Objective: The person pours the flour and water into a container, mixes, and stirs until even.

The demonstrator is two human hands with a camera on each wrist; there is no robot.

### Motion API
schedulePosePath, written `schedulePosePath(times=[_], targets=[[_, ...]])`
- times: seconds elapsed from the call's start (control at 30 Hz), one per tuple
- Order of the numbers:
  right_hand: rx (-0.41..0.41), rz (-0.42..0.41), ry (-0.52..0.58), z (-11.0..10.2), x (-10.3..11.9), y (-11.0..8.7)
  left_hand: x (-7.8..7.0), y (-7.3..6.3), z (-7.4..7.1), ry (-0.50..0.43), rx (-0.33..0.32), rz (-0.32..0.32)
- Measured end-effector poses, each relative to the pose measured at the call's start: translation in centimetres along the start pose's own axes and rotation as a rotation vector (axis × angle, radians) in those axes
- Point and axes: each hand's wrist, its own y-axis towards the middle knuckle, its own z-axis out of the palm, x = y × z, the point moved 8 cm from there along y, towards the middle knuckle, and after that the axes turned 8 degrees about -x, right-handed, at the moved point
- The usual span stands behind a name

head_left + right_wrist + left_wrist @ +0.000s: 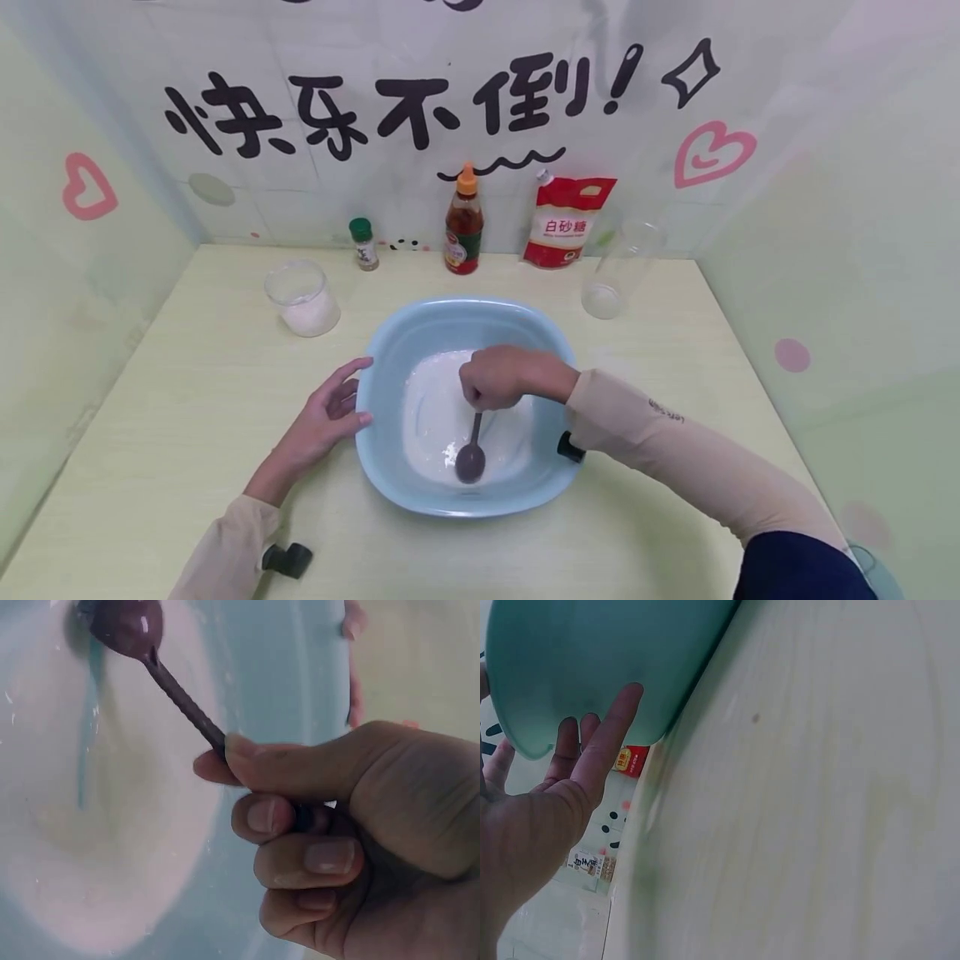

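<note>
A light blue basin (468, 510) holds a white, wet-looking mixture (435, 417) across its bottom. Over it, my right hand (498, 379) grips a dark spoon (470, 462), its bowl down at the mixture near the front side. In the right wrist view, thumb and forefinger pinch the spoon's handle (184, 705) while the other fingers curl in. My left hand (330, 417) touches the basin's left side, thumb and forefinger spread apart at the rim. The left wrist view shows its fairly straight fingers (607, 742) against the outer wall.
Behind the basin stand a glass beaker (311, 312) of white powder, a green-capped shaker (363, 244), an orange-capped sauce bottle (463, 229), a red sugar pouch (562, 221) and a tall clear glass (603, 300). Walls close off the table (660, 517) behind and at both sides.
</note>
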Motion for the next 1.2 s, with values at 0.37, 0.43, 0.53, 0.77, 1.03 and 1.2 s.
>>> schedulePosePath(times=[0.37,0.43,0.53,0.77,1.03,1.2], targets=[[-0.072,0.224,-0.163,-2.5,-6.0,-2.3,-0.1,0.0,0.0,0.008,0.000,-0.006],[-0.113,0.254,-0.139,-3.1,-6.9,-2.4,-0.1,0.0,0.1,0.007,0.000,-0.011],[-0.140,0.230,-0.103,-3.2,-6.6,-2.1,-0.1,0.0,0.1,0.006,0.002,-0.012],[-0.148,0.081,0.009,-1.8,-2.7,-0.7,0.1,0.0,0.1,0.005,0.001,-0.005],[0.013,0.112,0.039,0.4,-3.3,-2.0,0.1,0.1,0.2,0.012,-0.002,-0.008],[-0.042,0.245,-0.055,-1.5,-6.9,-3.3,0.0,0.0,0.1,0.010,-0.003,-0.011]])
